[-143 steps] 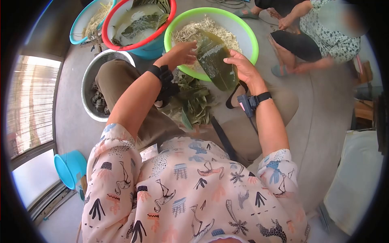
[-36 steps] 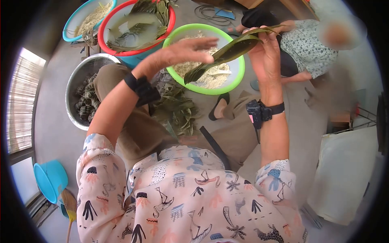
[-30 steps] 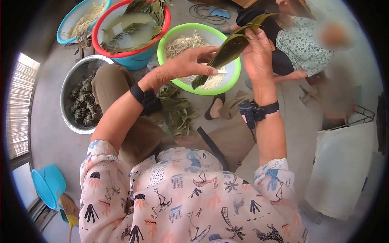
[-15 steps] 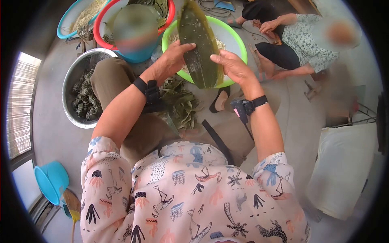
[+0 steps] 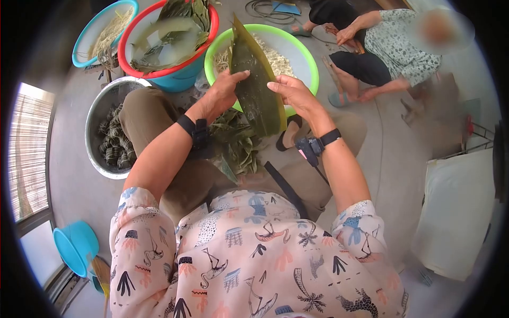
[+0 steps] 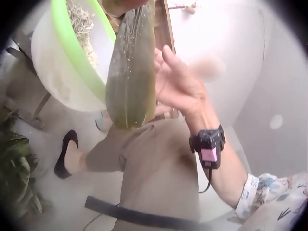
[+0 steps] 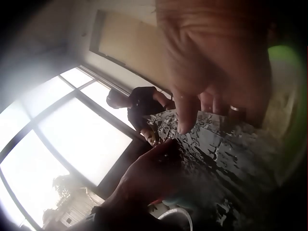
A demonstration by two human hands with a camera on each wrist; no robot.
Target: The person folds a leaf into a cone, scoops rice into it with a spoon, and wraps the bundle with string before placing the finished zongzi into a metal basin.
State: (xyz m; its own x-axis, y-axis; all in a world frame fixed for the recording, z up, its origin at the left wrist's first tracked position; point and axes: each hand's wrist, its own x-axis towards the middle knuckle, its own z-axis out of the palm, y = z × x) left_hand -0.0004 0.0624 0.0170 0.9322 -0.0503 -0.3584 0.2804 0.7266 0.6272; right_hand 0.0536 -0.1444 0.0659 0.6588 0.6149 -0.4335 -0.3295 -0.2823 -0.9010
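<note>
A broad green leaf [image 5: 255, 87], wet and dotted with droplets, stands spread between both hands, its pointed tip upward. My left hand [image 5: 218, 96] pinches its left edge, thumb across the front face. On the opposite edge, my right hand [image 5: 296, 95] pinches it with the thumb in front. The fingers behind the leaf are partly hidden. Behind it in the head view is a green-rimmed basin [image 5: 314, 69] holding pale grains and thin strands. Below the hands a pile of loose leaves [image 5: 241, 148] lies on the floor. In the left wrist view, the leaf [image 6: 130, 77] hangs beside the basin.
A metal basin [image 5: 91, 124] at left holds several dark tied leaf bundles [image 5: 115, 147]. Beyond it stand a red-rimmed tub [image 5: 125, 59] of leaves in water and a blue-rimmed basin [image 5: 79, 49]. Another person [image 5: 397, 53] sits at right. A blue bucket [image 5: 74, 246] is lower left.
Earlier the right hand held the leaf folded and slanted while the left hand, fingers extended, moved beside it. Now both hands hold it spread, slightly lower than half a second ago.
</note>
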